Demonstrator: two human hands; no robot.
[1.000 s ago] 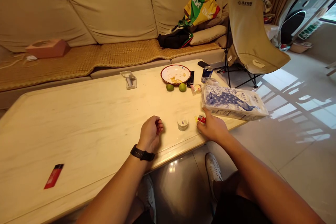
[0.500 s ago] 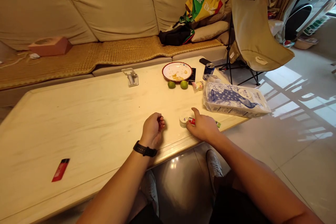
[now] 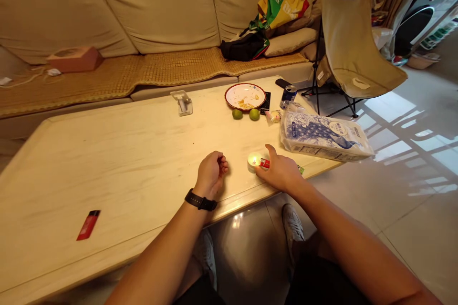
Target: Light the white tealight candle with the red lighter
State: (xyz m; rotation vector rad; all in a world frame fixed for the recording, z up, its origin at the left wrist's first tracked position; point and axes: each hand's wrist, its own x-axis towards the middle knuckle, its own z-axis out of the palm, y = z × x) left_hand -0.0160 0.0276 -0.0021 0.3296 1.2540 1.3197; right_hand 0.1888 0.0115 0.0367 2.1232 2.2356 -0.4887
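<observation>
My right hand [image 3: 282,171] is closed around a red lighter [image 3: 265,163], its end close against the right side of a small round white candle [image 3: 252,167]. A bright glow shows on the candle's top. The thumb or finger of that hand sticks up and forward. Left of the candle, my left hand [image 3: 212,174] rests by the table edge with its fingers curled in and nothing visible in them; a black watch [image 3: 201,200] is on that wrist. Part of a small green thing [image 3: 301,169] shows behind my right hand.
A second red lighter [image 3: 88,225] lies on the table [image 3: 136,167] at left. Farther back are a plate [image 3: 245,89] with food scraps, two limes [image 3: 254,114], a can [image 3: 288,96] and a white stand [image 3: 182,104]. A tissue pack [image 3: 325,134] overhangs the right edge.
My right hand has moved left with the red lighter, up to the candle. The candle's top now glows, and the green thing has come into view. My left hand stays in place on the table.
</observation>
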